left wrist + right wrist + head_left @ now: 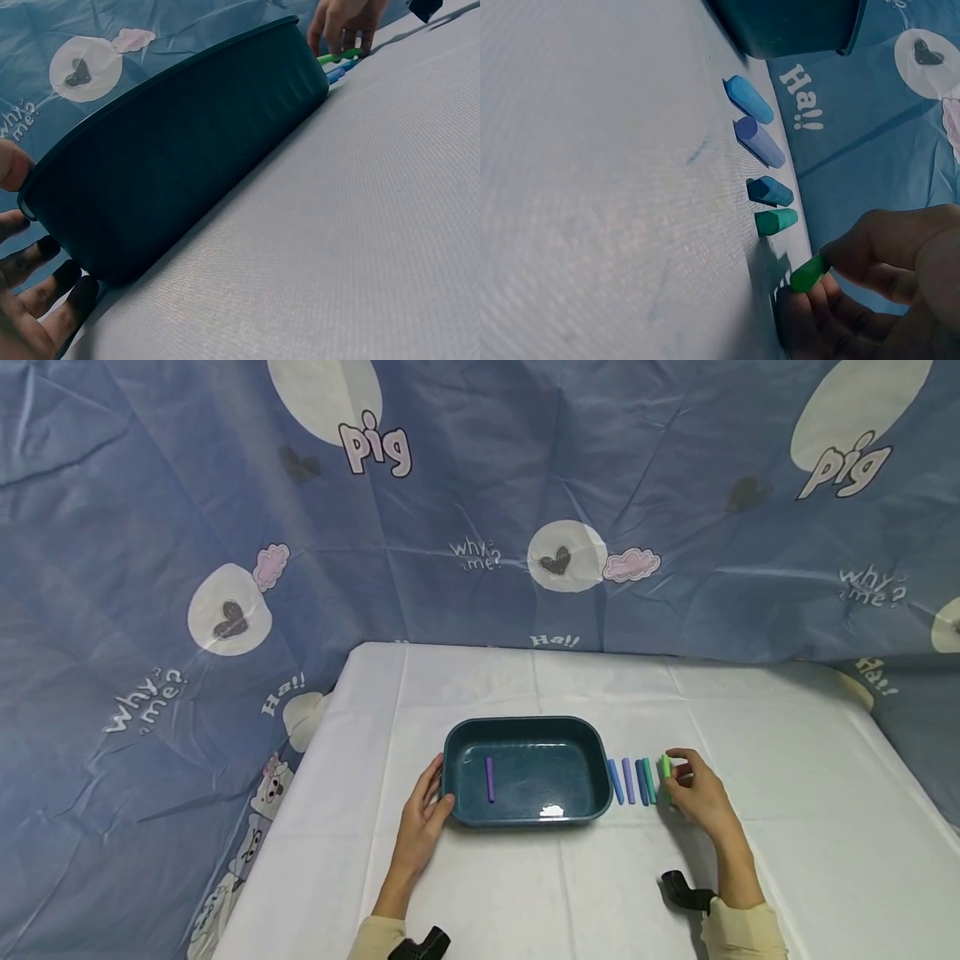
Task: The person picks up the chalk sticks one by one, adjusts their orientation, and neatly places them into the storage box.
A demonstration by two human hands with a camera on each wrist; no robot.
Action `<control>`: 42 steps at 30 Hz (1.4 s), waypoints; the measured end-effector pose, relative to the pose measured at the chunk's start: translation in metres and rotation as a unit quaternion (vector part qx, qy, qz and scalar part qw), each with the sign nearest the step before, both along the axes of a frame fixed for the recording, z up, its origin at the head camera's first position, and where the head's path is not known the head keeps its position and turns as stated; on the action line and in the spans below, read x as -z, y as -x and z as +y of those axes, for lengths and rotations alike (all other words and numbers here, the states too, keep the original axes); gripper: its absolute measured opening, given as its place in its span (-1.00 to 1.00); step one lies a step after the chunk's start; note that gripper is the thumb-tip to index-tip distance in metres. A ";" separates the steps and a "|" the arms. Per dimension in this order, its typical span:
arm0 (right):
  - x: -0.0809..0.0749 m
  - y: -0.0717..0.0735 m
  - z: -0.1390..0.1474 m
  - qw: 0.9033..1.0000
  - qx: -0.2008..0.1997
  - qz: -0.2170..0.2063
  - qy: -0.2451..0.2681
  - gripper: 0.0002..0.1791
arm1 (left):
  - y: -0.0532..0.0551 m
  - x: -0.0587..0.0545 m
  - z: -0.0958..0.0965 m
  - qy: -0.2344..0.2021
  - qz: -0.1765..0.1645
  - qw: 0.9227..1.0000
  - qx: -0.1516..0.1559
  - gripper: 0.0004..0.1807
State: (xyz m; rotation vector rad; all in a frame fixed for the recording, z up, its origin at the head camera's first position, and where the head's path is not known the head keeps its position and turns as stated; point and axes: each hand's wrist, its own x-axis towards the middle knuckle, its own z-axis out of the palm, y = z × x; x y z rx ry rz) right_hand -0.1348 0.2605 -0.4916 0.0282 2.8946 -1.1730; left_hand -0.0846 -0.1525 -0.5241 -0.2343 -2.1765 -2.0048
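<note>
Light green stick (666,765) in a right-hand pinch, far end of the row

Light green stick, chalk-like: pinched between thumb and fingertips of the right hand (699,793), past the row's right end. Contact with the cloth: cannot tell.

Dark red piece (682,771) just beside it, partly behind the fingers; held or lying, cannot tell.

Next inward, lying roughly parallel on the cloth: teal-green stick (649,781), close against dark blue stick (642,782); then lavender stick (628,781); then bright blue stick (615,781), just beside the tray.

Dark teal tray (532,817): purple stick (491,779) lies inside, toward the left. Left hand (422,824) at the tray's left end, fingers spread against the outer wall, thumb at the rim; probably steadying it.

White cloth (510,893) beneath all; blue printed curtain (465,602) behind.

Step in hand, as judged: single-stick handling, either taking up or setting down; one moment cannot settle which. Lifting would call for a light, firm pinch clear of the teal-green neighbour; setting down, for lining up with the row before release.
</note>
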 end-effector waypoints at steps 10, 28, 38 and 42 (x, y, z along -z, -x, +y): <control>0.002 0.001 0.000 0.999 0.005 -0.010 0.053 -0.50 | -0.002 -0.009 0.000 0.004 -0.006 1.000 0.005 -0.35; -0.003 -0.002 -0.005 0.994 0.001 0.033 0.104 -0.46 | -0.007 -0.023 0.003 0.020 -0.014 1.000 0.003 -0.36; -0.011 -0.003 -0.014 0.989 -0.020 0.029 0.144 -0.46 | -0.002 0.001 0.000 0.016 -0.010 1.000 -0.008 -0.34; -0.015 -0.002 -0.017 0.986 -0.033 0.027 0.164 -0.47 | 0.000 0.002 0.000 0.016 0.004 1.000 -0.007 -0.34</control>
